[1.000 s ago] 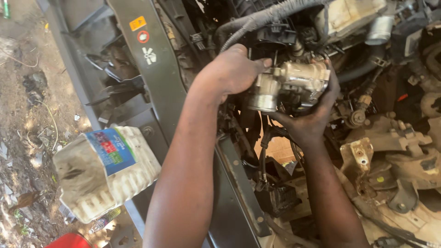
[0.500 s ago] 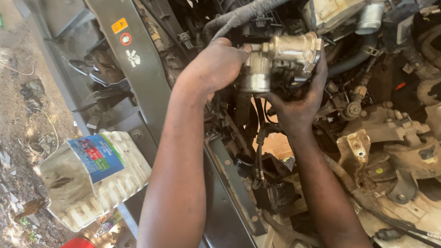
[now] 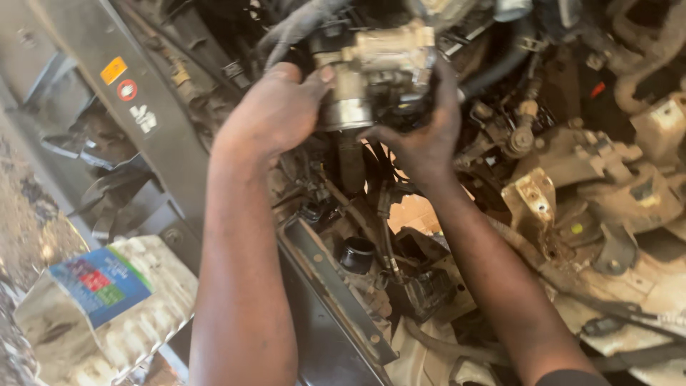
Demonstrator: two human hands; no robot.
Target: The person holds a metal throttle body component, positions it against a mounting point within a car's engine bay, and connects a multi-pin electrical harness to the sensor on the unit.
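A grimy metal throttle body (image 3: 379, 71), with a round silver bore and a tan cast housing, is held up over an open engine bay. My left hand (image 3: 275, 114) grips its left side, thumb against the silver ring. From below and to the right, my right hand (image 3: 421, 136) cups its black underside. Both forearms reach up from the bottom of the view. A grey corrugated hose (image 3: 296, 25) runs just above the part.
A dark front crossmember (image 3: 136, 100) with small stickers slants down the left. A dirty plastic jug with a blue label (image 3: 107, 307) lies at the lower left. Dusty brackets and mounts (image 3: 564, 186) fill the right side, with hoses and a black round port (image 3: 356, 251) below.
Both hands and the throttle body have shifted up and to the left in the view, and the view has tilted so the jug sits lower left.
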